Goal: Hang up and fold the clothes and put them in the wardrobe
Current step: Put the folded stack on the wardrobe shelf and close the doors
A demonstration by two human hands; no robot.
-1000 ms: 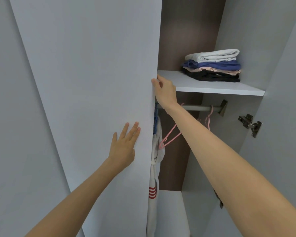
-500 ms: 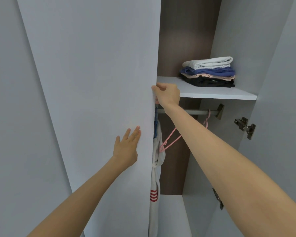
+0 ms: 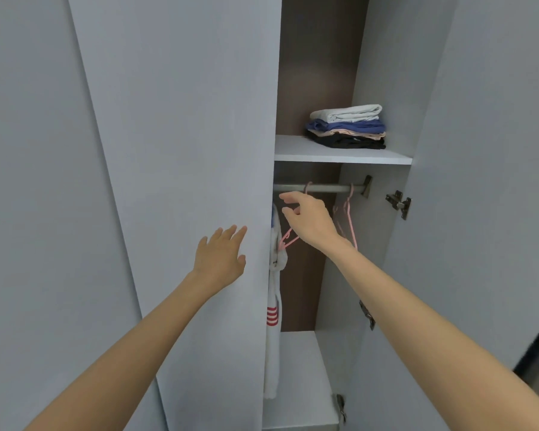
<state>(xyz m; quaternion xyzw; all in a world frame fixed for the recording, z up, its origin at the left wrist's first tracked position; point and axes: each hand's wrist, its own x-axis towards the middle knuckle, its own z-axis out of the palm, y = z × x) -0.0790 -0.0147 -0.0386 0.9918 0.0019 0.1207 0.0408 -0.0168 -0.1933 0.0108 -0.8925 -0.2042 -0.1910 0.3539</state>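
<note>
Done: a pile of folded clothes, white, blue, pink and black [image 3: 347, 127], sits on the flat white shelf [image 3: 296, 150] just above the silver metal rail [image 3: 324, 188].
Hung up: a long white top with red stripes [image 3: 274, 353] hangs under the rail's left end.
Left to do: not much, I think. Thin pink plastic hangers [image 3: 290, 238] hang bare on the rail, and no loose clothes show.
Left hand [image 3: 221, 253]: fingers straight, flat on the big pale grey wardrobe door [image 3: 184, 135], lower left of the rail.
Right hand [image 3: 308, 222]: just under the rail, fingers loose, holding nothing.
</note>
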